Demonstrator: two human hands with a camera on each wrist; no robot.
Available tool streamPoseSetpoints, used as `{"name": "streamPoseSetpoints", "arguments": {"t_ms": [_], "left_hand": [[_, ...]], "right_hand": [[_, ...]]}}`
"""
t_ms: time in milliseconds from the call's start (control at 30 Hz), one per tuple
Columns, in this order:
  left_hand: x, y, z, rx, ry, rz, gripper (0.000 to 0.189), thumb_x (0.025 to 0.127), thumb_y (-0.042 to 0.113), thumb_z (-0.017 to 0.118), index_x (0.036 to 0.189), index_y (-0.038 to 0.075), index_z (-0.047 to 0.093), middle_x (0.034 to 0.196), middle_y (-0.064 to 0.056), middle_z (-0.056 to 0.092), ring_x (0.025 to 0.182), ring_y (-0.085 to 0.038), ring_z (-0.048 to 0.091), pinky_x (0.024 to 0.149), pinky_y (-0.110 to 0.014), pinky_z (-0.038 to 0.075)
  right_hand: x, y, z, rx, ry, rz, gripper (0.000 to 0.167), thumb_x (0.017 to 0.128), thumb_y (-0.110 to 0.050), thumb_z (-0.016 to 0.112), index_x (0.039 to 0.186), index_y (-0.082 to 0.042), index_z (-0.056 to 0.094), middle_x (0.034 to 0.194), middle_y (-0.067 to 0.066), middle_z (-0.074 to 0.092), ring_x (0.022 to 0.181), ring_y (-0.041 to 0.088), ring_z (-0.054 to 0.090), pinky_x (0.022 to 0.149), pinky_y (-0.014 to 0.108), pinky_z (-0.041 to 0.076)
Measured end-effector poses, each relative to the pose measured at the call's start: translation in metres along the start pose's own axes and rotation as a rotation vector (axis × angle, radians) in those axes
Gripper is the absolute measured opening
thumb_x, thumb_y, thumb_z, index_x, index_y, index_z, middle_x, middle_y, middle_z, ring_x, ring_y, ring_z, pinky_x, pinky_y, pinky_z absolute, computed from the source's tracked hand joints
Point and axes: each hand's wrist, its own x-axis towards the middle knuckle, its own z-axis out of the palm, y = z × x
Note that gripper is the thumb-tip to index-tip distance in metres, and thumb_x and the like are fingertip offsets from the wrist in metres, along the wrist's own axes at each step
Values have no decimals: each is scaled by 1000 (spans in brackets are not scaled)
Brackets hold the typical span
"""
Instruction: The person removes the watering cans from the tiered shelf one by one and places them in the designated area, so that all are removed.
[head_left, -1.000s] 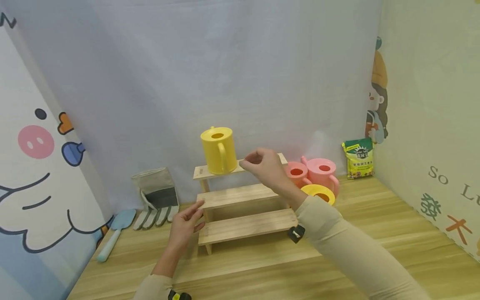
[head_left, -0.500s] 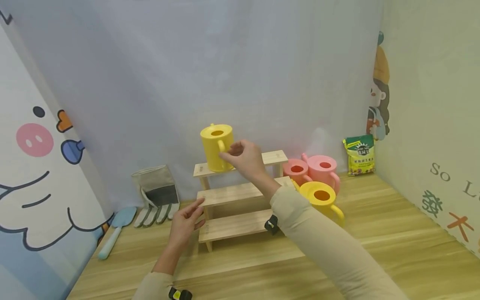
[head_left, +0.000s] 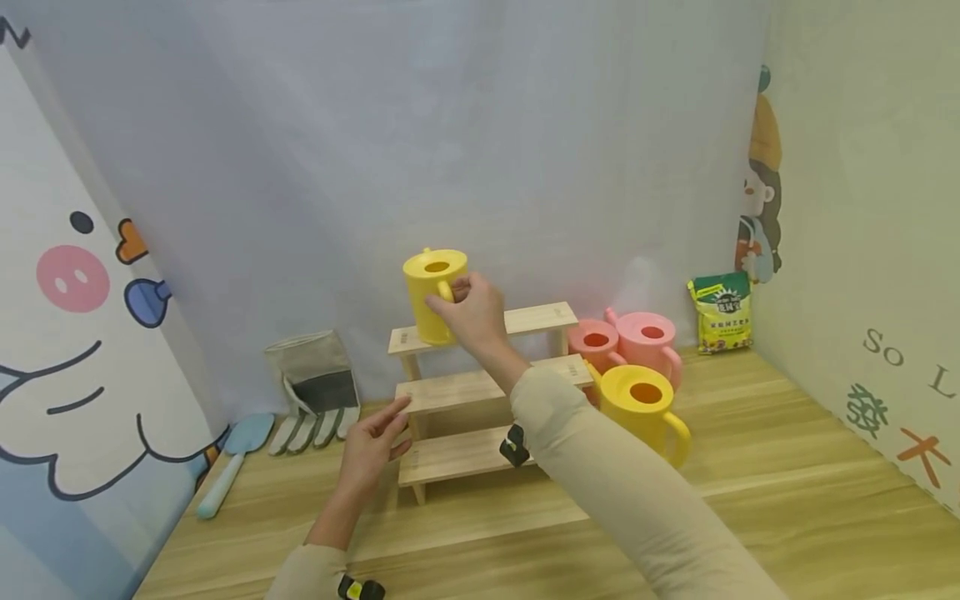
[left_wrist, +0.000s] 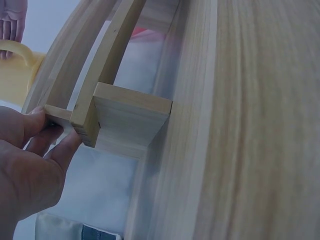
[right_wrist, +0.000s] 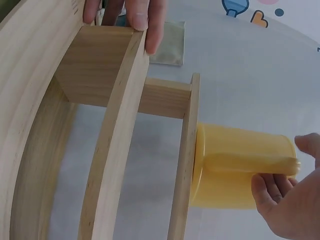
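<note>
A yellow watering can stands upright at the left end of the top board of a three-step wooden plant stand. My right hand is at its handle, thumb on one side and curled fingers on the other; the right wrist view shows the fingertips close under the handle. At the stand's left side, my left hand pinches the end of the middle board. In the left wrist view, its thumb and fingers lie on opposite faces of the wood.
Right of the stand are a second yellow watering can, a pink one and a coral one. Farther right stands a green and yellow bag. Grey gloves and a light-blue trowel lie at left.
My right hand has moved left from beside the yellow watering can to its handle. My left hand stays on the stand. The second yellow watering can has come out from behind the right arm.
</note>
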Motion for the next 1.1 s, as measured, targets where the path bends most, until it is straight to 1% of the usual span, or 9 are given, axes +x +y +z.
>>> {"name": "streamPoseSetpoints", "arguments": {"t_ms": [200, 267, 333, 467, 500, 600, 767, 900, 1100], "left_hand": [[-1, 1, 1, 3, 3, 7, 39, 102, 4, 57, 140, -1, 56, 146, -19, 50, 129, -34, 50, 94, -43, 56], [-1, 0, 1, 4, 9, 10, 38, 102, 3, 58, 139, -2, 56, 145, -19, 51, 128, -35, 51, 93, -41, 57], [-1, -1, 2, 3, 15, 11, 38, 102, 3, 58, 139, -1, 57, 138, -20, 55, 126, -34, 52, 91, -39, 58], [-1, -2, 2, -3, 27, 9, 37, 102, 4, 58, 139, 0, 58, 127, -21, 58, 125, -33, 53, 89, -37, 59], [0, -2, 1, -4, 27, 8, 37, 102, 4, 58, 139, 0, 58, 127, -21, 58, 125, -33, 53, 89, -36, 59], [0, -1, 1, -4, 23, 11, 37, 102, 5, 58, 139, 1, 58, 138, -19, 56, 127, -33, 52, 90, -37, 58], [0, 1, 2, -4, 20, 15, 37, 102, 6, 58, 139, 1, 58, 140, -21, 53, 128, -34, 51, 93, -41, 57], [0, 1, 2, 1, 20, 17, 38, 102, 5, 57, 140, 0, 57, 144, -19, 51, 129, -35, 50, 94, -43, 56], [0, 0, 2, -2, 19, 6, 37, 102, 5, 57, 140, 1, 58, 138, -21, 54, 128, -34, 51, 95, -44, 56]], "right_hand": [[-1, -3, 6, 46, 29, 86, 42, 87, -25, 81, 112, 4, 64, 101, 16, 70, 88, 26, 70, 70, 31, 62], [-1, -2, 7, 65, 35, 107, 42, 86, -26, 82, 111, 3, 64, 99, 14, 71, 86, 24, 70, 70, 31, 62], [-1, -3, 9, 78, 47, 116, 41, 85, -24, 83, 110, 4, 64, 97, 14, 71, 82, 23, 70, 69, 30, 62], [-1, -3, 10, 91, 75, 114, 37, 85, -18, 82, 108, 5, 66, 94, 15, 72, 80, 24, 71, 69, 30, 62], [-1, -3, 10, 92, 85, 113, 35, 85, -17, 82, 108, 5, 66, 93, 15, 72, 80, 24, 71, 69, 30, 62], [1, -3, 9, 79, 118, 103, 29, 85, -14, 80, 105, 5, 69, 92, 14, 72, 81, 24, 70, 68, 30, 62], [3, -2, 2, 88, 161, 75, 22, 85, -11, 76, 101, 5, 72, 89, 14, 71, 80, 24, 69, 67, 30, 62], [5, 2, -1, 94, 183, 64, 19, 86, -12, 76, 96, 3, 76, 87, 13, 72, 77, 23, 69, 65, 29, 62], [5, 6, -3, 90, 206, 65, 14, 84, -12, 77, 89, 1, 78, 82, 11, 72, 74, 21, 68, 63, 29, 61]]}}
